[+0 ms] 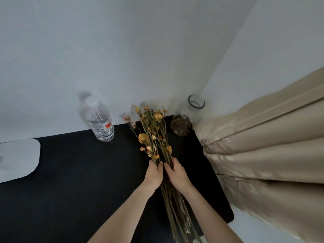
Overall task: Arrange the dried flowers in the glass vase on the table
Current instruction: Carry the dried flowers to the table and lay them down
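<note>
Dried flowers (154, 130) lie as one long bunch held above the black table (70, 172), yellow and pale pink heads pointing away toward the wall, bare stems trailing back toward the person and out of the bottom of the view. The likeliest trouble is breakage: stems this dry probably snap or shed petals if squeezed hard or bent to fit, and the bunch looks long against the glass vase (190, 116), so it may sit top-heavy once in. The vase stands at the far right corner of the table, well apart from the flower heads, with brownish matter in its base and a fairly narrow neck; forcing every stem in together could jam them or tip the glass. A beige curtain (263, 155) hangs just beside the vase and could catch the blooms on the way over. A water bottle (100, 120) stands near the wall to the left, and a wide swing of the stems might knock it.

Both forearms reach in from below and converge. The left hand (154, 174) and right hand (177, 174) sit side by side just below the lowest blooms, fingers curled round the stems, each seeming to hold its own share of the bunch
</note>
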`<state>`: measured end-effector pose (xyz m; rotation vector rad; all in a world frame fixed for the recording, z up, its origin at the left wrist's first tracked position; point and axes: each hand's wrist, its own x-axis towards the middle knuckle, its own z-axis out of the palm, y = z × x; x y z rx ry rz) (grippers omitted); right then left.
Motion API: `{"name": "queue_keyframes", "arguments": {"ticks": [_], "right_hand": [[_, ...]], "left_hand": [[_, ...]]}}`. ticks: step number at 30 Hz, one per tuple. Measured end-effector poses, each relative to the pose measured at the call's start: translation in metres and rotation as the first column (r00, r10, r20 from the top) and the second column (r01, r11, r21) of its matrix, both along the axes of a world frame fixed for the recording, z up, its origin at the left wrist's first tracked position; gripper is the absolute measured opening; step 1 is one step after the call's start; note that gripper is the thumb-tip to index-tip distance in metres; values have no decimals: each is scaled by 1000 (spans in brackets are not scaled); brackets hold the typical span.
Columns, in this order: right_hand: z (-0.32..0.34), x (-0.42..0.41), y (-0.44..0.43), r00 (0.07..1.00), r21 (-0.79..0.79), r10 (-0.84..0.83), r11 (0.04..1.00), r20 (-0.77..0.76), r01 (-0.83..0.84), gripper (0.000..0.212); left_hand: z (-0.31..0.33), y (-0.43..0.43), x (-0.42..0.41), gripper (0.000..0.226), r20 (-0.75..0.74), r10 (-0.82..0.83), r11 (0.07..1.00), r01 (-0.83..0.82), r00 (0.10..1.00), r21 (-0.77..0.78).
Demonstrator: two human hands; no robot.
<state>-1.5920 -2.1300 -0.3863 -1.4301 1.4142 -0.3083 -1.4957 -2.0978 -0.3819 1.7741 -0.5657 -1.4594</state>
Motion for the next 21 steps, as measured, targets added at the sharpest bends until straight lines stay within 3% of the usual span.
{"name": "queue_keyframes", "arguments": {"ticks": [6,12,15,21], "right_hand": [[-11,2,-6,993,-12,87,996,-81,-88,27],[-21,-3,-4,959,-90,163,978,-230,-188,33],[-26,-5,1,957,-143,178,966,-229,-213,34],[-33,-7,6,982,-233,121,960,-143,-152,41]], "left_hand": [[-23,-2,8,43,303,-249,966,214,920,143],[-32,8,16,51,535,-495,869,400,685,291],[-35,12,19,55,633,-506,857,425,586,291],[-48,23,36,69,714,-379,912,370,589,178]]}}
